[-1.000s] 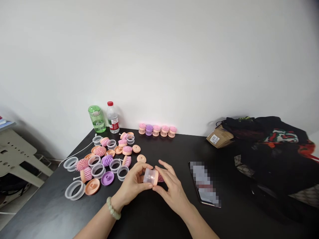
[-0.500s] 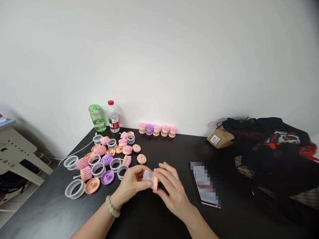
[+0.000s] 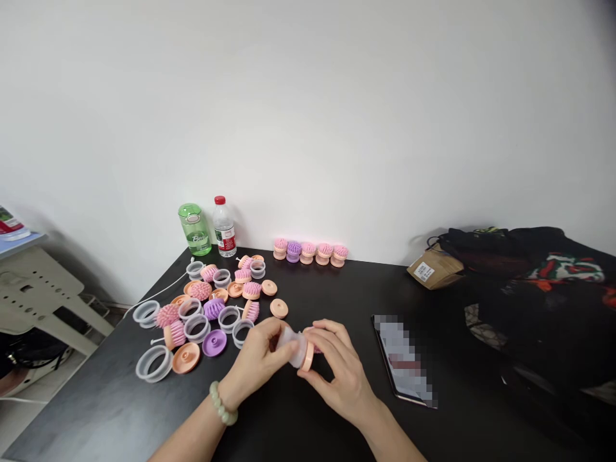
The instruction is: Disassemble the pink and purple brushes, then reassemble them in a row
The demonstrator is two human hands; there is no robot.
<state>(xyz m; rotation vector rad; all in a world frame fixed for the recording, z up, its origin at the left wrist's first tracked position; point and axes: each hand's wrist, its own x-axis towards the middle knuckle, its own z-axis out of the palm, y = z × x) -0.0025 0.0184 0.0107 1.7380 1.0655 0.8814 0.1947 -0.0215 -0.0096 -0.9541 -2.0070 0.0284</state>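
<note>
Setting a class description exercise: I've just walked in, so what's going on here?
A person holds a clear plastic ring with a peach disc between the left hand and right hand, over a black table. Loose pink and purple bristle heads, peach discs and clear rings lie scattered to their left, and five assembled brushes stand in a row by the wall.

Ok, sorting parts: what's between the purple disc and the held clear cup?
In the head view, a clear ring and the left hand lie between the purple disc and the clear cup.
</note>
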